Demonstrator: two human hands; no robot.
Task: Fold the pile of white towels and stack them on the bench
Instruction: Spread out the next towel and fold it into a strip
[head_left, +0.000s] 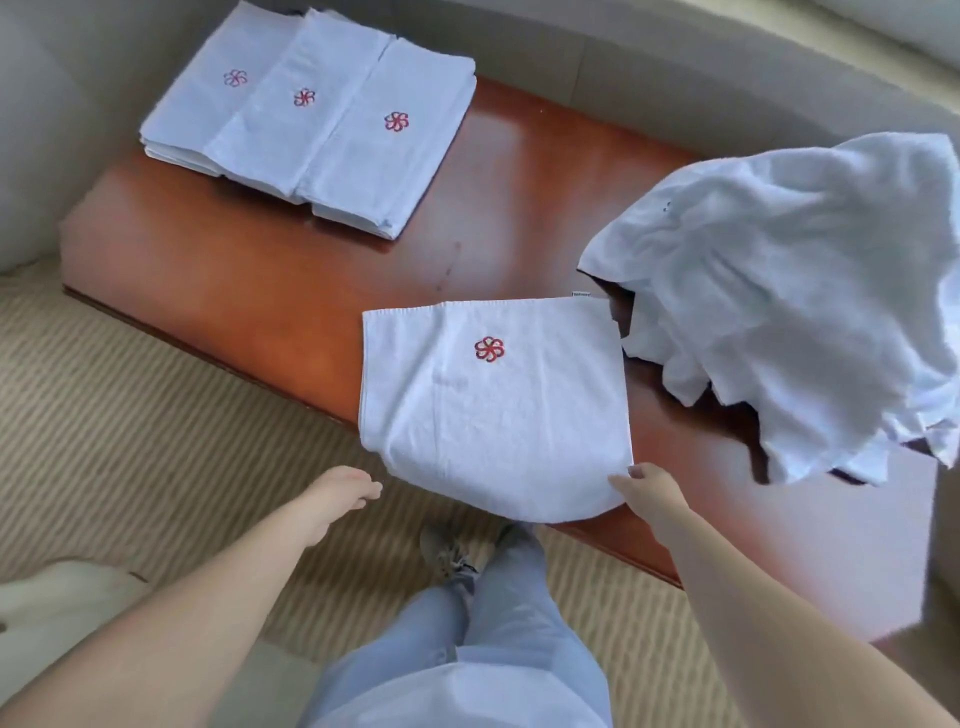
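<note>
Now the towel (493, 405) lies part-folded on the near edge of the bench (260, 270), its rounded fold hanging a little over the front lip, red flower emblem facing up. The right hand (649, 491) is at the near right corner, fingertips on the cloth; whether it truly pinches the hem I cannot tell from here. The left hand (340, 491) hovers off the near left corner, fingers loosely curled, holding nothing, not touching the fabric. Soft terry, this, light and floppy: it will sag and crease wherever it goes unsupported, so the sensible hold looks like both near corners at the hem, lifted together. The folded stack (311, 124) sits at the far left of the bench, three overlapping piles, each showing the same red pinwheel flower. The unfolded pile (805, 291) slumps at the right end. No readable writing anywhere; a tiny tag (581, 294) peeks at the towel's far right corner, too small to read.
</note>
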